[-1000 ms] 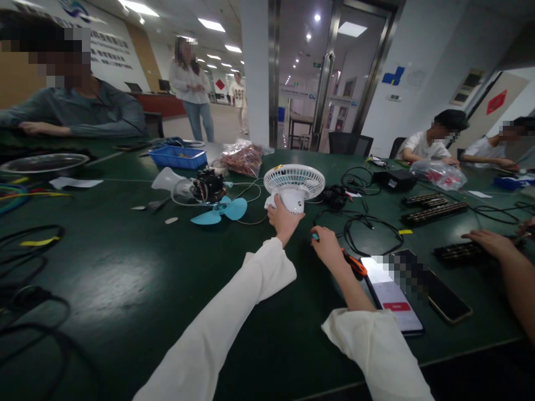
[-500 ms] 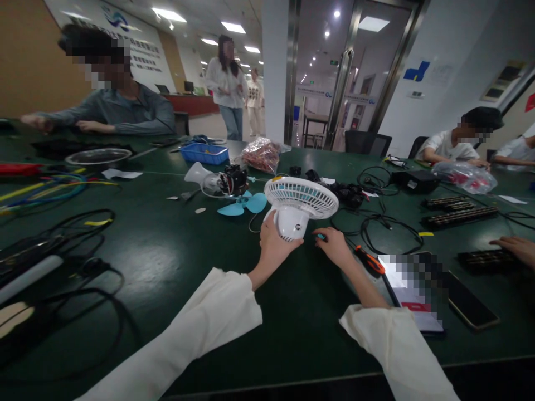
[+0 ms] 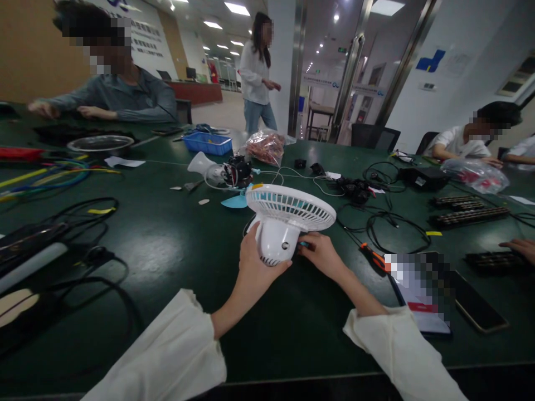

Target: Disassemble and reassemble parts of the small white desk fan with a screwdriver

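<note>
A white fan head (image 3: 278,239) with a round slotted guard is tilted up above the green table (image 3: 167,312). My left hand (image 3: 257,262) is wrapped round the left and lower side of its housing. At the housing's right side is my right hand (image 3: 321,253), its fingers pinched on a small teal piece (image 3: 304,244), mostly hidden by the fingers. Behind the guard, a blue fan blade (image 3: 234,201) lies on the table, partly covered. Just past it sits a white fan base (image 3: 209,169) with a dark motor (image 3: 239,170).
An orange screwdriver (image 3: 375,258), a tablet (image 3: 422,303) and a phone (image 3: 480,303) lie at the right. Further back are a blue tray (image 3: 208,143) and a plastic bag (image 3: 265,147). Cables spread at both sides. Other people sit or stand around the table.
The fan head, in my left hand, has come nearer and slightly left. My right hand has moved left to its side. The standing person has shifted right.
</note>
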`<state>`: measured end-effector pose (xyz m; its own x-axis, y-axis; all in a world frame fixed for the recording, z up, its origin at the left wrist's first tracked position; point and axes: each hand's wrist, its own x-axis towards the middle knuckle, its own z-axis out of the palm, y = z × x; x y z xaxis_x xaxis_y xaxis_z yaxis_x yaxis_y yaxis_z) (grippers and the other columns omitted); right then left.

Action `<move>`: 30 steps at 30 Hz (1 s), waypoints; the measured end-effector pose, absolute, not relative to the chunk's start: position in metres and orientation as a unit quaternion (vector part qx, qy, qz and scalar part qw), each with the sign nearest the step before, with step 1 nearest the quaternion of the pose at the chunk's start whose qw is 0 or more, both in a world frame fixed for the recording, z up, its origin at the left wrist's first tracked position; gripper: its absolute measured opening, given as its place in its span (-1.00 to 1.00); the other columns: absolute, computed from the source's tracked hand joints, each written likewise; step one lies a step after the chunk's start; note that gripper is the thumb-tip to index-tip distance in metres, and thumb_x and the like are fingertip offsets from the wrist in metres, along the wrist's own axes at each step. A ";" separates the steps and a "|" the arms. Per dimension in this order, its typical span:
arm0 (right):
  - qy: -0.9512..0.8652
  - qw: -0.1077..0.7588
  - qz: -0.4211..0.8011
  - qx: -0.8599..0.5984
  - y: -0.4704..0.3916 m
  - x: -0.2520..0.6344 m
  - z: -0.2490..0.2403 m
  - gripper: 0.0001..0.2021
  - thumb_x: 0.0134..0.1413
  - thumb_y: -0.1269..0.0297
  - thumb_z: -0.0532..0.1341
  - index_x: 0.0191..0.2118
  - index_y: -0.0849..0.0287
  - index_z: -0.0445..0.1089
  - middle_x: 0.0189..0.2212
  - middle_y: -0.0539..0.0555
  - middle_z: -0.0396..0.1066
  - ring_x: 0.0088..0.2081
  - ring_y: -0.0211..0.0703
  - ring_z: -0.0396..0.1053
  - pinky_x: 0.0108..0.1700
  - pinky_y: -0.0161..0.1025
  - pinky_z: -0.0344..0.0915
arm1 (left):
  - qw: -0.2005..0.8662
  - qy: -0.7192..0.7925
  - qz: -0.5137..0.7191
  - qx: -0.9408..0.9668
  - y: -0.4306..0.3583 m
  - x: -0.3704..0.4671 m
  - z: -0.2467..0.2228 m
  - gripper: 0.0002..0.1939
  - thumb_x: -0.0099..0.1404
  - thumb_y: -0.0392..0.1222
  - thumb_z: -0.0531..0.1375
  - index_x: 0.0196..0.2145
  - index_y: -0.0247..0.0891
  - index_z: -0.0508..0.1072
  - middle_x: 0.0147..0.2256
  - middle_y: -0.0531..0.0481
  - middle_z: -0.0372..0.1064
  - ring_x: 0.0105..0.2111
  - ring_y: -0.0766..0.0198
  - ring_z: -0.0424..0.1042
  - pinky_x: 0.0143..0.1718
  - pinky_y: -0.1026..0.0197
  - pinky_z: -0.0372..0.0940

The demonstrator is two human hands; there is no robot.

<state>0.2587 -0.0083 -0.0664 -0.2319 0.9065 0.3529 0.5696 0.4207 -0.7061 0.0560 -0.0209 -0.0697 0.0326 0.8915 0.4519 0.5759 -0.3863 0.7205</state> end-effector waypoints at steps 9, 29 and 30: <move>-0.728 0.395 0.321 -0.458 -0.012 0.250 -0.067 -0.73 -0.01 0.53 0.18 -0.24 0.11 0.54 -0.26 0.05 0.42 -0.25 -0.21 0.38 -0.15 -0.26 0.28 | 0.217 0.524 0.443 0.694 -0.051 0.033 -0.063 0.03 0.03 -0.08 0.33 0.30 -0.07 -0.20 0.27 -0.25 -0.07 0.26 -0.16 0.04 0.14 -0.29 0.17; -0.219 0.409 0.818 -0.340 -0.013 0.250 -0.064 -0.91 0.04 0.38 0.21 -0.32 0.30 0.38 -0.53 -0.05 0.19 -0.58 -0.49 0.09 -0.57 -0.54 0.06 | -0.130 0.133 0.375 0.908 -0.001 0.033 -0.023 -0.72 0.22 -0.35 0.13 -0.09 -0.23 0.39 -0.18 -0.05 0.49 -0.17 0.22 0.46 -0.10 0.11 0.37; -0.209 0.411 0.818 -0.343 -0.013 0.249 -0.063 -0.91 0.05 0.39 0.18 -0.31 0.29 0.38 -0.52 -0.03 0.22 -0.55 -0.46 0.15 -0.54 -0.53 0.12 | -0.133 0.124 0.367 0.912 -0.002 0.033 -0.022 -0.72 0.23 -0.35 0.13 -0.08 -0.23 0.39 -0.17 -0.06 0.49 -0.15 0.23 0.46 -0.09 0.12 0.36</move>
<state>0.2489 -0.0131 -0.0631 -0.4258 0.8163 -0.3902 -0.5300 -0.5746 -0.6237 0.0326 -0.0019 -0.0224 0.6995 0.1291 0.7029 0.3249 -0.9335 -0.1518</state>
